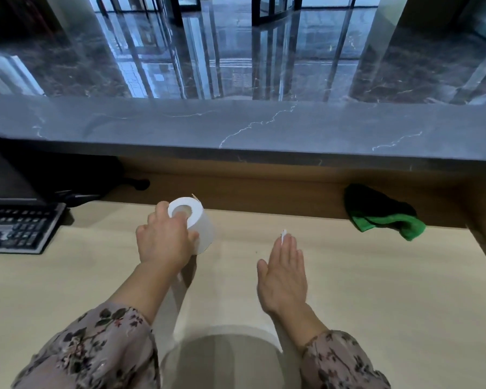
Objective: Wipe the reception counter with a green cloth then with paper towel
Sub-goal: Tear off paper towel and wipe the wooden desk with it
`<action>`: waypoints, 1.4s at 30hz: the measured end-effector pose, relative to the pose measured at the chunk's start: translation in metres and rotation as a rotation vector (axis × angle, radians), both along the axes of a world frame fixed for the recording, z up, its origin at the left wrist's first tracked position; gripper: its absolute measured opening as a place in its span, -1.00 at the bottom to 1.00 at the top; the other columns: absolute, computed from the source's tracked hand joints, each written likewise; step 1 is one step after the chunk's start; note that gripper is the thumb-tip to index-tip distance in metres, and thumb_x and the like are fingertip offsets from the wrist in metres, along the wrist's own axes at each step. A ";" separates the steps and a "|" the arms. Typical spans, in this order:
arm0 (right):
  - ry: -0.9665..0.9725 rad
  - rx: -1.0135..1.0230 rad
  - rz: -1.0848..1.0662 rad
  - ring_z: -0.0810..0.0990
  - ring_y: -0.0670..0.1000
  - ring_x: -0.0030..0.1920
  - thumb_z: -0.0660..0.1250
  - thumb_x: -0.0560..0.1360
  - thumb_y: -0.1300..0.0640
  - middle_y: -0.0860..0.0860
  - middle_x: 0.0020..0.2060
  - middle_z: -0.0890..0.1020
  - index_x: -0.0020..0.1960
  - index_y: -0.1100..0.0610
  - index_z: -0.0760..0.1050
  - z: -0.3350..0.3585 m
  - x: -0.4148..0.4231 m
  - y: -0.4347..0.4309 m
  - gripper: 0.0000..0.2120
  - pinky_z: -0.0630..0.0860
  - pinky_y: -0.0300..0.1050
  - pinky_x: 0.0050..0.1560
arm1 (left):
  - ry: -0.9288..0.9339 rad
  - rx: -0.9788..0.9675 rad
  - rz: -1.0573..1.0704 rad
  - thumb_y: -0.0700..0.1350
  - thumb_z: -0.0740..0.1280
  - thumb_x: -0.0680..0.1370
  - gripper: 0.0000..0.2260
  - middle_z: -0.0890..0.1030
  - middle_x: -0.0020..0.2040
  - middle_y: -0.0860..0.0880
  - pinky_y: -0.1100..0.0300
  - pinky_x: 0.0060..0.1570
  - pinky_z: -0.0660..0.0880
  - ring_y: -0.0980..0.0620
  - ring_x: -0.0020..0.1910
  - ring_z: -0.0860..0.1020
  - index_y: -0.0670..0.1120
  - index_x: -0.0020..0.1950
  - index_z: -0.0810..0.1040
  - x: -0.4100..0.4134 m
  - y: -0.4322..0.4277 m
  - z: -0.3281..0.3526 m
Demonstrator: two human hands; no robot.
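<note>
My left hand [163, 242] grips a white paper towel roll [197, 220] that stands tilted on the pale wooden desk [376, 290]. A loose strip of paper [177, 304] runs from the roll under my left forearm and loops across the bottom of the view toward my right wrist. My right hand [285, 273] is flat with fingers together, and a white paper edge shows at its fingertips. The green cloth [382, 217] lies crumpled at the desk's back right, below the grey marble reception counter [236, 127]. Neither hand touches the cloth or the counter.
A black keyboard [17, 228] sits at the desk's left edge, with a dark monitor [0, 169] and cables [135, 183] behind it. Beyond the counter lies a glossy dark lobby floor [236, 51].
</note>
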State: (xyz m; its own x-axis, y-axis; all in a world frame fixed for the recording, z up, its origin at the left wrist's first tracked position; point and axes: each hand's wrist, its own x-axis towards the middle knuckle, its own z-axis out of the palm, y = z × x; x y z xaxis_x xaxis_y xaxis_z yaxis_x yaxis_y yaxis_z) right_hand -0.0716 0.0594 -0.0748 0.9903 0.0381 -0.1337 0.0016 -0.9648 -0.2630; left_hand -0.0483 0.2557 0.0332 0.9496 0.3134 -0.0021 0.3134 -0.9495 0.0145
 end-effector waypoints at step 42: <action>0.260 -0.030 0.475 0.33 0.13 0.41 -0.12 0.63 -0.09 0.02 0.45 0.32 0.44 -0.08 0.26 0.005 0.172 0.073 -0.57 0.28 0.15 0.37 | 0.420 -0.256 -0.468 0.10 0.25 0.59 -0.29 -0.13 0.60 0.00 0.16 0.49 0.05 0.07 0.57 -0.12 -0.06 0.59 -0.06 0.005 -0.039 -0.068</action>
